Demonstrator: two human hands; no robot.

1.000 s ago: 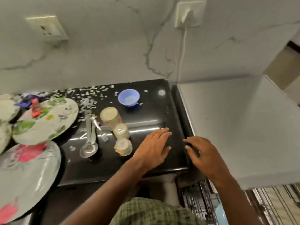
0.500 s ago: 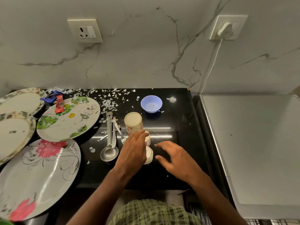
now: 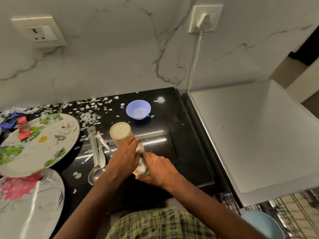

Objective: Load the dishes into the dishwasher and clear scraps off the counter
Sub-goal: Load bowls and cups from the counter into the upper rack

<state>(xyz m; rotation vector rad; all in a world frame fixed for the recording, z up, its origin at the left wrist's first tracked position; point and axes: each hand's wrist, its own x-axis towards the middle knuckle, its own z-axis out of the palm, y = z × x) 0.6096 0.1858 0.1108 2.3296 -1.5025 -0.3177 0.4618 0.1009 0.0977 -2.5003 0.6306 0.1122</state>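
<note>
head view, the only one i've got: i'm gripping cups right now, left hand (image 3: 123, 156) curling over the middle cup (image 3: 140, 146), right hand (image 3: 156, 167) wrapping the near cup (image 3: 141, 168). a third, taller cup (image 3: 120, 132) is sitting upside down just beyond my left fingers. barely started i'd say: one pale blue bowl (image 3: 262, 223) is sitting in the wire dishwasher rack (image 3: 293, 204) down to my right. still left: smooth blue plastic bowl (image 3: 138, 109) beyond my grip, shiny steel spoons (image 3: 96, 159) just left, glossy floral plates (image 3: 38, 144) far left, papery scraps (image 3: 89, 116) littering the black counter (image 3: 181, 135).
</note>
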